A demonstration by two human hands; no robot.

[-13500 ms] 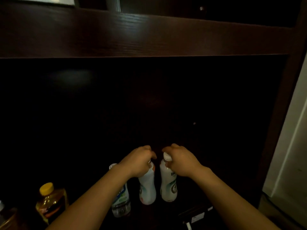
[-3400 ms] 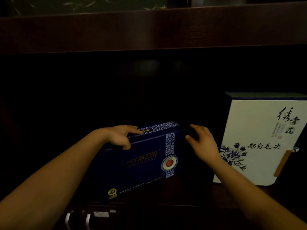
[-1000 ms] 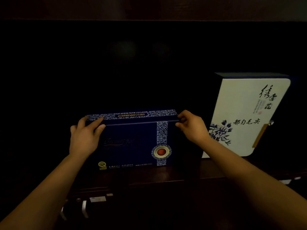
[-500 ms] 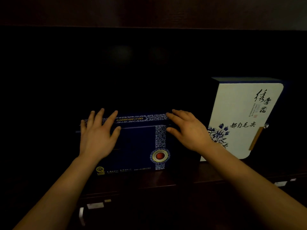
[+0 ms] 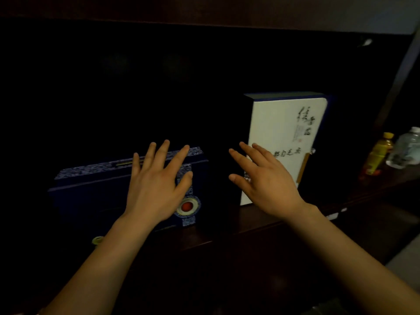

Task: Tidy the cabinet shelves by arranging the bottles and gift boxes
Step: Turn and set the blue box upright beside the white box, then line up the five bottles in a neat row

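A dark blue gift box [image 5: 91, 196] with a patterned band and a red seal stands on its long edge on the dark shelf [image 5: 227, 233]. My left hand [image 5: 156, 185] hovers in front of its right part, fingers spread, holding nothing. To the right stands a taller white gift box [image 5: 281, 133] with black calligraphy and blue edges. My right hand [image 5: 266, 180] is open in front of its lower left corner, fingers apart, empty. Whether either hand touches a box is unclear.
At the far right of the shelf stand a yellow-capped bottle of amber drink [image 5: 378, 153] and a clear water bottle [image 5: 406, 147]. The cabinet's back is black. A wooden upright [image 5: 406, 64] bounds the right side, another shelf board [image 5: 204, 10] runs overhead.
Both hands have left the blue box's top edge and spread open. The view has swung left, so both boxes sit further right and the bottles at the right have come into sight.
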